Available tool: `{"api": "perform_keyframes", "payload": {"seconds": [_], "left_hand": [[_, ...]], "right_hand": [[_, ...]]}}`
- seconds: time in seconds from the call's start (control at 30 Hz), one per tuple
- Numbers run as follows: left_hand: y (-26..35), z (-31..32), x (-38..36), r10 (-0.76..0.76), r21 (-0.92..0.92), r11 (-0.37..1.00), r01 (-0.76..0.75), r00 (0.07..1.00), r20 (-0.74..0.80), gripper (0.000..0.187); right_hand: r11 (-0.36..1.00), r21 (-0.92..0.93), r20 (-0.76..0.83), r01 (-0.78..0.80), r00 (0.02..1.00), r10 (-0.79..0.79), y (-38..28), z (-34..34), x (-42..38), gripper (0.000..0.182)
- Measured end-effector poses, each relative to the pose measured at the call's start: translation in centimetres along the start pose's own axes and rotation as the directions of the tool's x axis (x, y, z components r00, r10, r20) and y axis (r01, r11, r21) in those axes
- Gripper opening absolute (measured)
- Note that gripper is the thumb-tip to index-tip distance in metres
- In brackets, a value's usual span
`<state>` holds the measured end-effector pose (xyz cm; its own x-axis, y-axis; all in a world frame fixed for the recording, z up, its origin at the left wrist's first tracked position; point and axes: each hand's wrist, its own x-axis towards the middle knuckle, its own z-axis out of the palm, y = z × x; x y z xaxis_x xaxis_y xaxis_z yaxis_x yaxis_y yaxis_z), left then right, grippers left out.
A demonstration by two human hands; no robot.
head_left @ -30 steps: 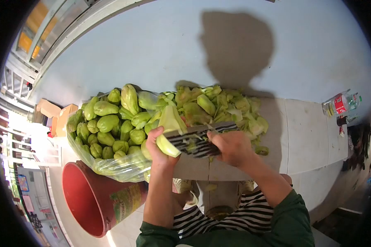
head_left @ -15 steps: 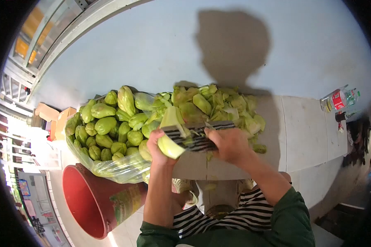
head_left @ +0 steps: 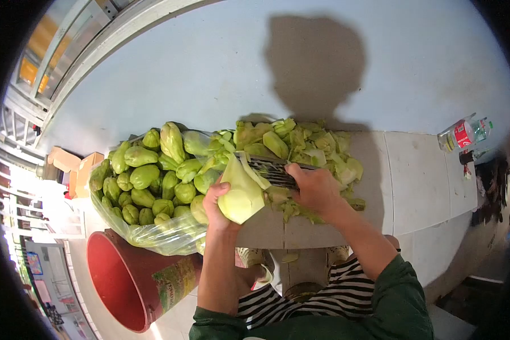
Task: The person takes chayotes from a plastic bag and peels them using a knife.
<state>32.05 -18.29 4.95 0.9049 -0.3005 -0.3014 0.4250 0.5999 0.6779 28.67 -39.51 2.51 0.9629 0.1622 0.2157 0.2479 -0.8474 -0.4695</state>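
Note:
A pale, mostly peeled chayote [head_left: 241, 195] is held upright in my left hand [head_left: 218, 207], whose fingers wrap its left side. My right hand [head_left: 316, 190] grips a dark cleaver-like blade [head_left: 272, 169] with pale streaks on it. Its far end touches the chayote's upper right side, where a strip of peel [head_left: 254, 171] hangs partly loose. Behind the blade lies a heap of green peelings [head_left: 323, 147]. Left of my hands, whole green chayotes [head_left: 146, 175] fill a clear plastic bag [head_left: 170, 242].
A red bucket [head_left: 116, 277] lies tilted at the lower left, near cardboard boxes [head_left: 85, 170]. Plastic bottles [head_left: 464, 135] stand on the tiled ledge [head_left: 419, 175] at the right. A pale wall [head_left: 209, 62] rises behind the ledge.
The chayote has turned more upright, with a broader peeled face showing. The blade has moved up to its upper right side, and a loose strip now shows there.

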Motion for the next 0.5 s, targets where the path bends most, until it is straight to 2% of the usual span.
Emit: {"api": "perform_keyframes", "payload": {"seconds": [0.03, 0.07, 0.1, 0.13, 0.17, 0.2, 0.23, 0.27, 0.3, 0.33, 0.37, 0.4, 0.43, 0.47, 0.5], "left_hand": [[0.1, 0.2, -0.2, 0.007, 0.01, 1.0, -0.007, 1.0, 0.007, 0.071], [0.1, 0.1, 0.0, 0.004, 0.01, 1.0, -0.004, 1.0, 0.008, 0.071], [0.0, -0.1, 0.2, -0.013, 0.002, 1.0, 0.013, 0.997, 0.08, 0.072], [0.0, -0.2, 0.3, -0.026, -0.003, 1.0, 0.027, 0.988, 0.154, 0.073], [0.1, -0.1, 0.3, -0.026, 0.001, 1.0, 0.026, 0.987, 0.158, 0.073], [0.2, 0.0, 0.3, 0.004, -0.049, 0.999, 0.006, 0.982, 0.19, 0.072], [0.3, -0.1, 0.3, 0.042, -0.108, 0.994, -0.019, 0.976, 0.216, 0.071], [0.2, -0.1, 0.5, 0.05, -0.116, 0.993, -0.026, 0.976, 0.21, 0.071], [0.2, -0.2, 0.9, 0.059, -0.214, 0.976, -0.034, 0.992, 0.112, 0.069], [0.1, -0.3, 1.1, 0.057, -0.305, 0.951, -0.05, 0.998, 0.014, 0.066], [0.0, -0.6, 1.2, 0.062, -0.306, 0.95, -0.056, 0.998, 0.01, 0.066], [0.0, -1.0, 1.2, 0.066, -0.314, 0.945, -0.087, 0.995, -0.076, 0.065], [0.0, -1.1, 1.1, 0.067, -0.318, 0.941, -0.115, 0.985, -0.159, 0.063], [0.0, -1.1, 1.2, 0.068, -0.315, 0.942, -0.116, 0.985, -0.16, 0.063], [-0.1, -1.0, 1.3, 0.089, -0.292, 0.95, -0.114, 0.991, -0.099, 0.062]], "right_hand": [[1.0, 0.0, 0.0, 0.0, 1.0, 0.0, 0.0, 0.0, 0.2, 0.039], [0.997, -0.027, 0.039, -0.072, 0.997, 0.073, 0.2, 0.1, 0.4, 0.039], [0.988, -0.055, 0.078, -0.144, 0.986, 0.148, 0.3, 0.2, 0.4, 0.039], [0.988, -0.055, 0.077, -0.147, 0.986, 0.151, 0.6, 0.2, 0.4, 0.039], [0.97, -0.072, 0.113, -0.234, 0.964, 0.241, 0.9, 0.2, 0.7, 0.039], [0.943, -0.091, 0.146, -0.32, 0.932, 0.331, 1.1, 0.1, 0.9, 0.039], [0.944, -0.093, 0.144, -0.315, 0.934, 0.326, 0.9, 0.1, 0.9, 0.039], [0.968, -0.032, 0.091, -0.249, 0.964, 0.251, 0.5, -0.1, 0.6, 0.04], [0.982, 0.028, 0.038, -0.185, 0.982, 0.184, 0.2, 0.0, 0.0, 0.042], [0.983, 0.028, 0.044, -0.184, 0.982, 0.183, 0.1, 0.1, -0.4, 0.042], [0.993, 0.049, 0.006, -0.106, 0.994, 0.106, 0.2, 0.2, -0.6, 0.045], [0.997, 0.072, -0.034, -0.03, 0.999, 0.033, 0.1, 0.4, -0.8, 0.048], [0.997, 0.078, -0.034, -0.03, 0.999, 0.033, 0.0, 0.9, -1.0, 0.048], [0.985, 0.081, -0.155, 0.154, 0.978, -0.14, 0.0, 1.4, -1.0, 0.052], [0.941, 0.061, -0.271, 0.333, 0.913, -0.305, -0.3, 1.5, -0.8, 0.055]]}}
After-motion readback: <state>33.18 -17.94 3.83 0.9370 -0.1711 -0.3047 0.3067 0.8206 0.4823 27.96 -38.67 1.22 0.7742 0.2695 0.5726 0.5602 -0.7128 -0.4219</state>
